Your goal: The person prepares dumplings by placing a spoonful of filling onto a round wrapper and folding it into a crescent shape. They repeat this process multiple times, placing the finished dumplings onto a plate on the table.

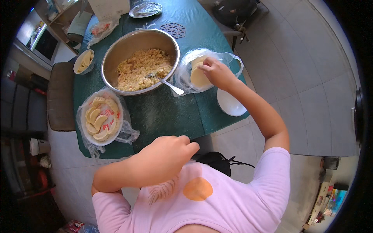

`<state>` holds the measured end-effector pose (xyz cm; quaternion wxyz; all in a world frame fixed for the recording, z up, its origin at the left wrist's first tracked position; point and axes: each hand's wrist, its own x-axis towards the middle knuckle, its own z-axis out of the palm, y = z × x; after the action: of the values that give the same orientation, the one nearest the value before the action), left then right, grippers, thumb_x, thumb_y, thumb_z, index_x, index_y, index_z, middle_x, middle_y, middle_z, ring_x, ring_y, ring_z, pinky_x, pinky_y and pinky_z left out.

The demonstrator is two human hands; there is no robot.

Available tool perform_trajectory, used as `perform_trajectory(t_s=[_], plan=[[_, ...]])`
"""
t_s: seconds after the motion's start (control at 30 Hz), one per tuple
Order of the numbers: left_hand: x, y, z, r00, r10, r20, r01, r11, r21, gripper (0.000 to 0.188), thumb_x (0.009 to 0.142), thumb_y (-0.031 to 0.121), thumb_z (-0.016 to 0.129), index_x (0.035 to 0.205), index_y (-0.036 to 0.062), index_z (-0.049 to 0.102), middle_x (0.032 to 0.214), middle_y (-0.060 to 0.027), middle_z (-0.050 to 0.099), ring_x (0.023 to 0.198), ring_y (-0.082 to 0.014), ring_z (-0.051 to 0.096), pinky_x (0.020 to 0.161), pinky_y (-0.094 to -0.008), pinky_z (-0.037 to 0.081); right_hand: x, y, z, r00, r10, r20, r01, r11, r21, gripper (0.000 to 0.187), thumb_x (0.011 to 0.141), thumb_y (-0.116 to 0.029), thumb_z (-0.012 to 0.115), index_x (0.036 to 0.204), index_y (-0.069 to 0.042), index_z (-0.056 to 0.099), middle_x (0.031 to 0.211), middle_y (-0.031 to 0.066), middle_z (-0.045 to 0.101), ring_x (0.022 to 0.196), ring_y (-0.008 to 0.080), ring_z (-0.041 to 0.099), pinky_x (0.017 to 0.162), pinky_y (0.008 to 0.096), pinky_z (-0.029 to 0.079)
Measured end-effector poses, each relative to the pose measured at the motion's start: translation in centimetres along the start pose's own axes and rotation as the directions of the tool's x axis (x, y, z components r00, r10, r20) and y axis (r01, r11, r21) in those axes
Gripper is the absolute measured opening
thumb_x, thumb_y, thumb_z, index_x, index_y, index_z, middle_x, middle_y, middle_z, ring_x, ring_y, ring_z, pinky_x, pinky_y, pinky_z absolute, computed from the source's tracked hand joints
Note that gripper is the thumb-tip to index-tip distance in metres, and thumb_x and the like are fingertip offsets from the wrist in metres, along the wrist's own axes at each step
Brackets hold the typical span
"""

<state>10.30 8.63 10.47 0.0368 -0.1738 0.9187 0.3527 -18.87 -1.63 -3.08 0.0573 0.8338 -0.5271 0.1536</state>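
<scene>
My right hand [217, 72] reaches to a stack of round dumpling wrappers [199, 78] in a clear plastic bag [182, 79], fingertips pinching a wrapper at its edge. Close to my chest, my left hand [173, 151] is closed with curled fingers; whatever might be inside is hidden. Left of the bag stands a large metal bowl [110, 50] of chopped filling [142, 68], with a spoon [173, 87] resting in it, handle toward me. Folded dumplings [100, 121] lie on a plastic-covered plate [119, 130] at the table's near left.
A white bowl [232, 103] sits at the table's right edge. At the far left stands a smaller bowl of pale pieces [84, 62]. Farther back are a wrapped plate [145, 10], a dark trivet [173, 30] and a white box [110, 8]. A brown chair [61, 97] adjoins the left side.
</scene>
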Motion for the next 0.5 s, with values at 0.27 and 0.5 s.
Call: perform_trajectory(t_s=[0.27, 0.5], plan=[[10.5, -5.2, 3.6, 0.914, -0.06, -0.401, -0.134, 0.888, -0.44, 0.014, 0.082, 0.001, 0.057, 0.095, -0.0012, 0.062, 0.084, -0.0123, 0.066, 0.077, -0.0187, 0.065, 0.072, -0.0288, 0.052, -0.5, 0.7, 0.3, 0.991, -0.02, -0.135, 0.034, 0.994, 0.102, 0.009, 0.076, -0.005, 0.066, 0.084, -0.004, 0.061, 0.092, 0.0119, 0.059, 0.088, 0.0291, 0.058, 0.077, 0.0377, 0.049], [16.5, -10.2, 4.1, 0.87, -0.494, -0.01, -0.204, -0.34, -0.918, 0.031, 0.095, 0.011, 0.051, 0.118, -0.0079, 0.044, 0.115, -0.0191, 0.053, 0.106, -0.0267, 0.057, 0.094, -0.0366, 0.05, -0.7, 0.3, -1.6, 0.984, -0.07, -0.166, 0.106, 0.97, 0.219, 0.011, 0.071, -0.005, 0.067, 0.077, -0.005, 0.058, 0.081, 0.008, 0.059, 0.084, 0.0282, 0.056, 0.075, 0.0381, 0.047]])
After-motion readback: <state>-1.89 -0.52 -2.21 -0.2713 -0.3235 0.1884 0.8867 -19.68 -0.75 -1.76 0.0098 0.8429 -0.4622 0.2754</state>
